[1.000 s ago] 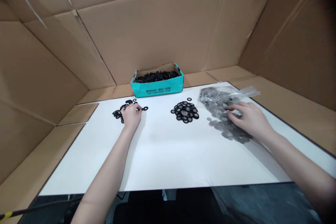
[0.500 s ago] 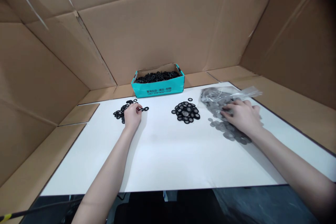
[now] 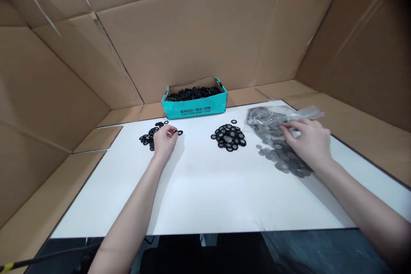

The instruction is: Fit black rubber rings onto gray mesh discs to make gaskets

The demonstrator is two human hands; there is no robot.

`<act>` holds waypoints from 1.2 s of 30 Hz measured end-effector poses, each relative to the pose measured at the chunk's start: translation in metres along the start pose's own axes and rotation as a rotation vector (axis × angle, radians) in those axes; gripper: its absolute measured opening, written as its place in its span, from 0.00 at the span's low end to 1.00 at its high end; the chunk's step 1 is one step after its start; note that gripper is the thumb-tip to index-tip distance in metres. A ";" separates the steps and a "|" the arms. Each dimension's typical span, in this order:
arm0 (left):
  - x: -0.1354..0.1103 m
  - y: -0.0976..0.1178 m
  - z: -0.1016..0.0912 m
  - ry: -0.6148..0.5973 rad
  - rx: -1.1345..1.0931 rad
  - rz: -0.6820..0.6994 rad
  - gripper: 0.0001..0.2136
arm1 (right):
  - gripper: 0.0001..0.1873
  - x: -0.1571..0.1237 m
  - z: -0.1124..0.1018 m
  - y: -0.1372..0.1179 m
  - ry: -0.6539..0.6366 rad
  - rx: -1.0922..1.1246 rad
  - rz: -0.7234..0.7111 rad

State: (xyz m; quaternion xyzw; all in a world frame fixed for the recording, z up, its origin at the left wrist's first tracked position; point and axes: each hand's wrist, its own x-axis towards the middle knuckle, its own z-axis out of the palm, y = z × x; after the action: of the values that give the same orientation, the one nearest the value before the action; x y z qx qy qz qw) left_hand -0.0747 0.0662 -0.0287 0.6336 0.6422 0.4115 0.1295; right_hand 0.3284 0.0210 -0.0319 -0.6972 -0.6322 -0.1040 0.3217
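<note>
My left hand (image 3: 164,141) is closed in a pinch at the right edge of a small heap of black rings (image 3: 147,138). A black ring (image 3: 175,131) shows dark between its fingertips, and a loose ring (image 3: 180,132) lies just beyond. On the right, my right hand (image 3: 310,141) pinches thumb and forefinger together over a clear plastic bag (image 3: 265,120) of grey discs. Whatever those fingertips hold is too small to make out. Loose grey mesh-like discs (image 3: 282,160) spread in front of the bag, partly under that hand. Between the hands sits a pile of black rings with grey centres (image 3: 228,138).
A turquoise box (image 3: 195,109) full of black rings stands at the back of the white table (image 3: 199,192). One ring (image 3: 234,121) lies behind the middle pile. Cardboard walls (image 3: 192,38) enclose the table at the back and both sides.
My right hand has lifted slightly and shifted right, its thumb and forefinger now pinched together. My left hand has moved a little right, towards the loose ring.
</note>
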 end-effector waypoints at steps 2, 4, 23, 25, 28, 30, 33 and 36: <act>-0.004 0.006 0.003 -0.045 -0.112 -0.016 0.07 | 0.09 -0.001 -0.008 -0.009 0.123 0.184 0.028; -0.010 0.014 0.006 -0.104 -0.224 -0.025 0.10 | 0.09 -0.003 -0.017 -0.023 0.180 0.335 0.047; -0.046 0.055 0.014 -0.548 -0.824 -0.144 0.15 | 0.10 -0.021 0.032 -0.146 -0.427 1.018 -0.014; -0.048 0.057 0.015 -0.571 -0.833 -0.153 0.15 | 0.10 -0.023 0.035 -0.144 -0.407 1.013 -0.026; -0.052 0.058 0.018 -0.617 -0.852 -0.152 0.16 | 0.08 -0.028 0.036 -0.141 -0.401 1.006 -0.042; -0.054 0.059 0.020 -0.653 -0.873 -0.161 0.16 | 0.07 -0.032 0.036 -0.139 -0.384 0.995 -0.055; -0.058 0.061 0.023 -0.688 -0.908 -0.164 0.16 | 0.06 -0.035 0.037 -0.138 -0.351 0.989 -0.086; -0.059 0.063 0.023 -0.685 -0.926 -0.143 0.15 | 0.07 -0.036 0.039 -0.137 -0.368 0.982 -0.113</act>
State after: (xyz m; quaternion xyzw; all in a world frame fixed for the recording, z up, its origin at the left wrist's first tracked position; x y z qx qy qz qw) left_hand -0.0048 0.0112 -0.0207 0.5629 0.3579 0.4113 0.6212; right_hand 0.1822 0.0130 -0.0386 -0.4359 -0.6890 0.3113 0.4882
